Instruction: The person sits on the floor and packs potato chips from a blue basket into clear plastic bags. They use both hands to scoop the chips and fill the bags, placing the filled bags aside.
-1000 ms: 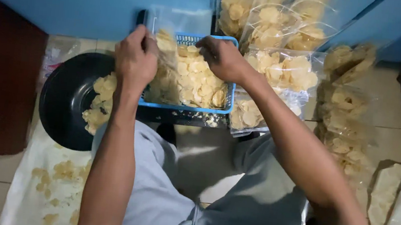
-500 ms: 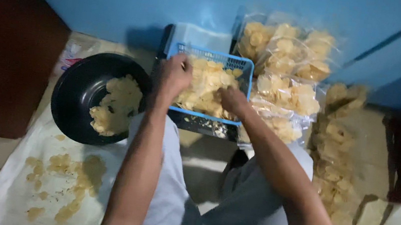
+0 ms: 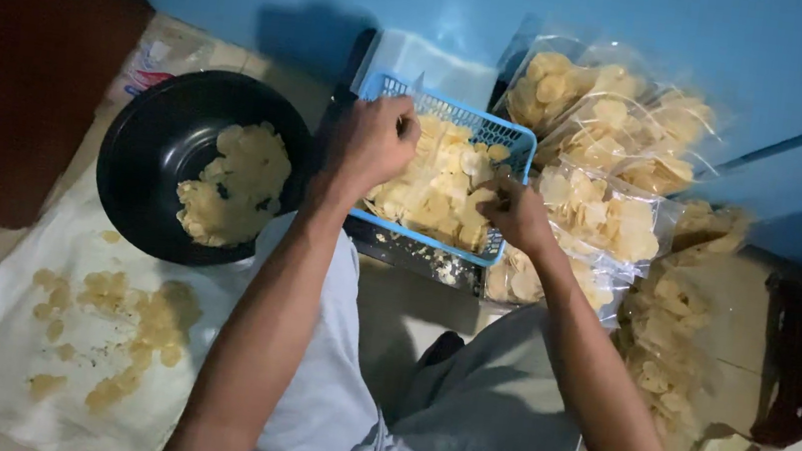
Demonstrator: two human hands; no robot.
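Blue wall behind — blue basket long axis left-right; left hand, right hand closed on chips.

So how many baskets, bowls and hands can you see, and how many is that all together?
Blue basket of chips: 1
Black bowl with chips: 1
Hands, left hand and right hand, both over the basket: 2
Total: 4
The clear bags of chips overlap too much to count surely, so they are left out.

Right hand fingertips perhaps among chips.
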